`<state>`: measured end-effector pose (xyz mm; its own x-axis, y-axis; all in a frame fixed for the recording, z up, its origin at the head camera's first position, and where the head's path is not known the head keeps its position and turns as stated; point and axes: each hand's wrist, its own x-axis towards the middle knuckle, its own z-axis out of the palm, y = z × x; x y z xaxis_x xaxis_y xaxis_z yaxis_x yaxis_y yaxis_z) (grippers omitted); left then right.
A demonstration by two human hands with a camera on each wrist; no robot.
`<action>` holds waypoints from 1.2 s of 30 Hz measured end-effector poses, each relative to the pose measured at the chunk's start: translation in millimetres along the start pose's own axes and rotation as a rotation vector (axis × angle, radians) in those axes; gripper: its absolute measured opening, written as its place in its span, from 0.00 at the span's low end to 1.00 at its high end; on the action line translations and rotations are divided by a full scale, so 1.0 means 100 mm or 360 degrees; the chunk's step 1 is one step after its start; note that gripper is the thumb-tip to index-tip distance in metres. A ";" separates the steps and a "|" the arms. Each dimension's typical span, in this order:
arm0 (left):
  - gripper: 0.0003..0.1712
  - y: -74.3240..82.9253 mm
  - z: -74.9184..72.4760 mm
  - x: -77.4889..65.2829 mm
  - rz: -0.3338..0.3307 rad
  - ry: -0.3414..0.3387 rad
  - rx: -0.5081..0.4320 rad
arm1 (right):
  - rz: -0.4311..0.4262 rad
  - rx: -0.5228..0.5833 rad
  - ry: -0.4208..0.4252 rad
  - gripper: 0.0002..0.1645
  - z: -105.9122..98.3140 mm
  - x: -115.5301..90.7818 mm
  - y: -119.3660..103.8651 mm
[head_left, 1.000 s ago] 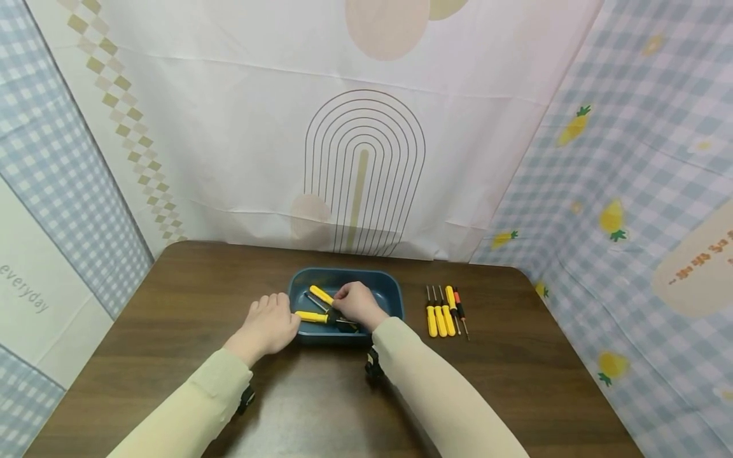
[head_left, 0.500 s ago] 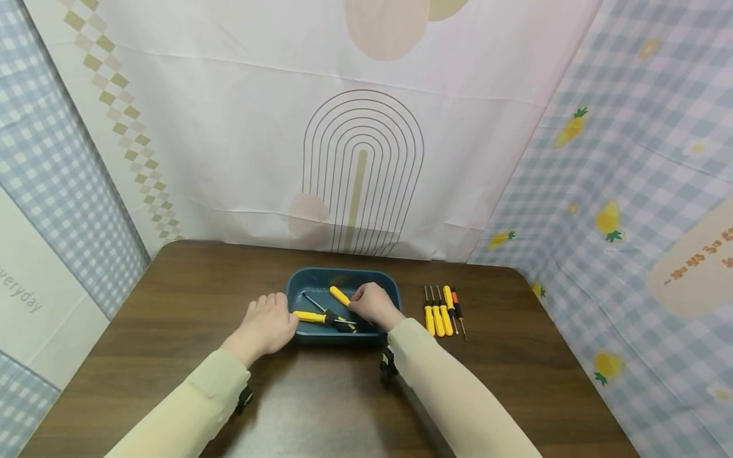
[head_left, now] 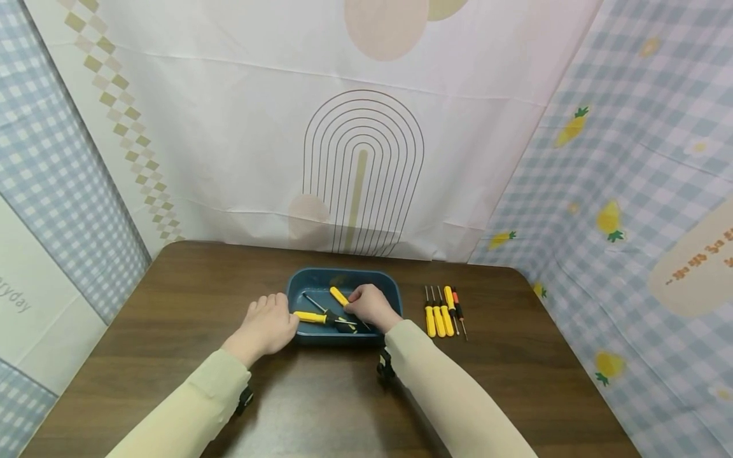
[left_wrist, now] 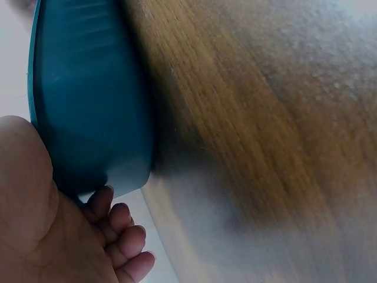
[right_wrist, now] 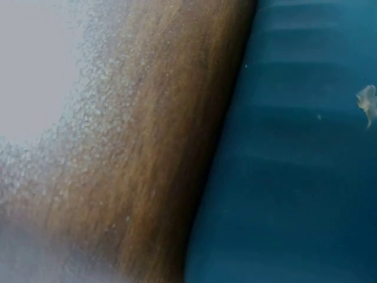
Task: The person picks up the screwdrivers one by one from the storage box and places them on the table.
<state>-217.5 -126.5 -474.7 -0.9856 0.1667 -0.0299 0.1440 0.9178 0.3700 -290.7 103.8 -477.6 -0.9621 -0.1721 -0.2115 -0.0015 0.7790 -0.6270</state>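
In the head view, a dark blue plastic bin (head_left: 343, 272) stands on the table with several screwdrivers in it. My left hand (head_left: 268, 323) holds the bin at its left end; the left wrist view shows the thumb side at the rim and curled fingers (left_wrist: 126, 240) by the outer wall. My right hand (head_left: 373, 306) reaches inside and pinches a yellow-handled screwdriver (head_left: 339, 295), its lower part hidden by the hand. Left of it lie another yellow-handled screwdriver (head_left: 309, 317) and one with a long metal shaft (head_left: 314, 301). The right wrist view shows only the bin's outer wall (right_wrist: 288, 177) and table.
Right of the bin, several yellow-and-black screwdrivers (head_left: 438, 320) lie side by side in a row, ending with a thin orange-and-black one (head_left: 459, 307). The brown wooden table (head_left: 321, 401) meets a patterned cloth (head_left: 258, 159) behind.
My right hand has moved to the right inside the bin, drawing the yellow-handled screwdriver with it, and has since shifted slightly back left. The left hand stays at the bin's end.
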 end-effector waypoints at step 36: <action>0.17 -0.01 0.01 0.01 0.0015 0.0013 0.0004 | -0.0108 0.0691 -0.0058 0.17 -0.70 -0.18 0.00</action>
<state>-218.8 -126.5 -475.9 -0.9848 0.1724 -0.0188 0.1536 0.9172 0.3677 -292.2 149.4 -420.9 -0.9534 -0.2416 -0.1806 0.0579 0.4410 -0.8957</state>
